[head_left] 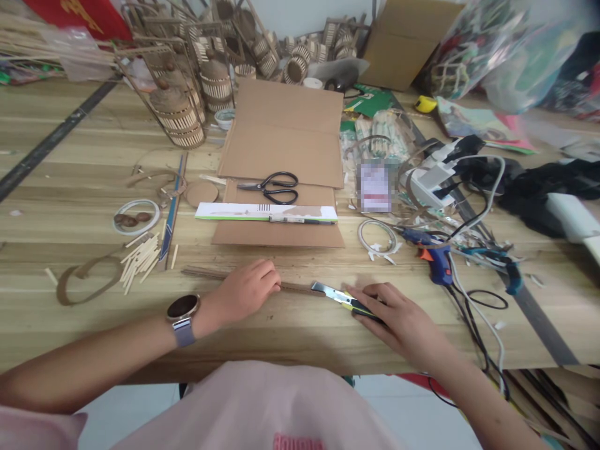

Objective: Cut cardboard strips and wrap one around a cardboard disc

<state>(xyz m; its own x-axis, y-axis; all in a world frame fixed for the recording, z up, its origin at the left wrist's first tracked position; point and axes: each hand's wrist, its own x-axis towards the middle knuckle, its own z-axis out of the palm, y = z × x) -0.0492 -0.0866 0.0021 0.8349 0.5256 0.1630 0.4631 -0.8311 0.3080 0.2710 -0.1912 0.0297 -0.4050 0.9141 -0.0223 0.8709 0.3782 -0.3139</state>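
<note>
A narrow brown cardboard strip (pixel 300 288) lies across the wooden table in front of me. My left hand (pixel 250 286), wearing a watch, is closed on the strip near its middle, fingers curled over it. In my right hand (pixel 391 312) is a yellow and black utility knife (pixel 349 301), its blade pointing left. The blade tip meets the right end of the strip; whether it cuts in cannot be seen. Beyond the hands, a white strip-shaped ruler or board (pixel 225 211) with a pen (pixel 300 220) and black-handled scissors (pixel 276 187) rest on cardboard sheets (pixel 285 131).
Short wooden sticks (pixel 142 257), a blue strip (pixel 172 212) and a tape roll (pixel 135 217) lie to the left. On the right are another tape roll (pixel 376 237), a blue glue gun (pixel 438 259) with trailing cables, and a power strip (pixel 431 178). Small bamboo-slatted models (pixel 175 115) stand behind.
</note>
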